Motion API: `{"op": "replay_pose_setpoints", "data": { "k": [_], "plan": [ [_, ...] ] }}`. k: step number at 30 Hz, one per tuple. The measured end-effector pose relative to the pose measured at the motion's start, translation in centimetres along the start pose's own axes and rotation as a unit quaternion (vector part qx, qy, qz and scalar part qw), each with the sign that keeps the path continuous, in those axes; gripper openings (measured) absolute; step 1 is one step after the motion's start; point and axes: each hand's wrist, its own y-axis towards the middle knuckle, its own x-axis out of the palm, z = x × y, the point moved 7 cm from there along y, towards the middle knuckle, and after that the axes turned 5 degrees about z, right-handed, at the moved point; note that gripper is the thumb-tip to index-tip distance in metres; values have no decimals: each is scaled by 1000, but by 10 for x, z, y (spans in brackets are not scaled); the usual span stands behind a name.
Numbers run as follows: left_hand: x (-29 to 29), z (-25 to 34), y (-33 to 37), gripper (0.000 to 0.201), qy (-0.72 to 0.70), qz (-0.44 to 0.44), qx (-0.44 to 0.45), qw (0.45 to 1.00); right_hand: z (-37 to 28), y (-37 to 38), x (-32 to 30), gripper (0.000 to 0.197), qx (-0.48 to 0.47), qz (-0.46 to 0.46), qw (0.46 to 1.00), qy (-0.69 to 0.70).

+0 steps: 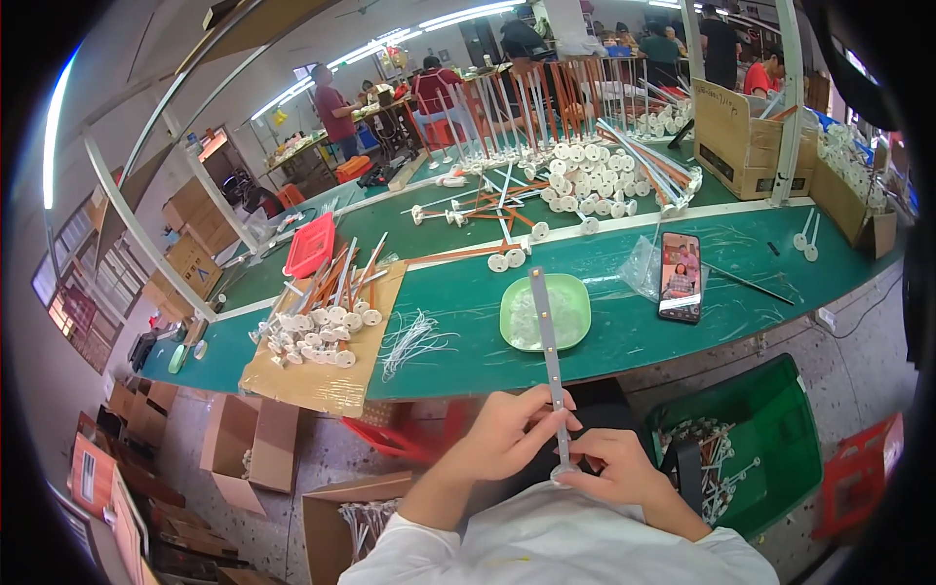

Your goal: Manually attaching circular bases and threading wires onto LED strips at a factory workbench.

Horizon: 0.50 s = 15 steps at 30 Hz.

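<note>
A slim grey LED bar [549, 336] with small yellowish squares along it points away from me, its far end over a light green bowl [582, 317]. The fingers of my left hand [517, 429] close around its lower part. My right hand [616, 470] pinches the near end, where a round white base [563, 472] partly shows. Small clear pieces, too fine to tell apart, lie in the bowl. Left of it, thin white wires [414, 343] lie loose beside a cardboard sheet [292, 378] bearing a heap of white-based sticks [322, 327].
A phone [680, 277] lies right of the bowl, near a clear plastic bag [639, 268]. More white-based sticks [595, 180] pile up farther back. A green crate [780, 439] stands at my lower right, cardboard boxes [273, 444] at lower left. People work in the background.
</note>
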Motion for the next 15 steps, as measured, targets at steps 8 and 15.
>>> {"op": "replay_pose_setpoints", "data": {
  "k": [8, 15],
  "plan": [
    [27, -28, -42, 41, -279, 69, -63, 956, -31, -20, -19, 12, -22, 31, 999, 1],
    [87, -54, -68, 38, -272, -79, -121, 951, 3, -25, -29, 12, 121, 121, 958, 229]
  ]
}}
